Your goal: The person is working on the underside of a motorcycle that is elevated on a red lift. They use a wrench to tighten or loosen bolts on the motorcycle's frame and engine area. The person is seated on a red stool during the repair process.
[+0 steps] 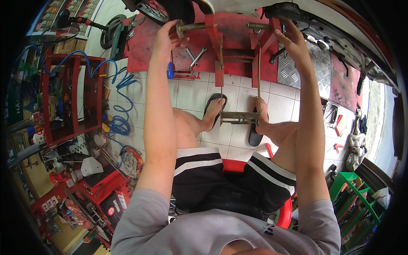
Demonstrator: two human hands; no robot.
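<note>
In front of me stands a red wheel clamp (pixel 238 58) with two uprights and a long threaded screw at each side. My left hand (pixel 169 37) has its fingers curled about the head of the left screw (pixel 191 27), most of which sticks out from its upright. My right hand (pixel 293 37) closes on the outer side of the right upright (pixel 268 39), thumb toward me, other fingers beyond. The right screw (pixel 257 26) points inward; its outer end is hidden by that hand. A metal linkage with a crossbar pedal (pixel 240 115) hangs from the clamp between my feet.
On the red platform (pixel 140 51) lie two wrenches (pixel 196 58) and a blue-handled screwdriver (pixel 170 70). A motorcycle wheel (pixel 155 9) is beyond. A coiled blue air hose (pixel 120 124) and red shelf (pixel 72 97) stand left; a green rack (pixel 346 187) is right.
</note>
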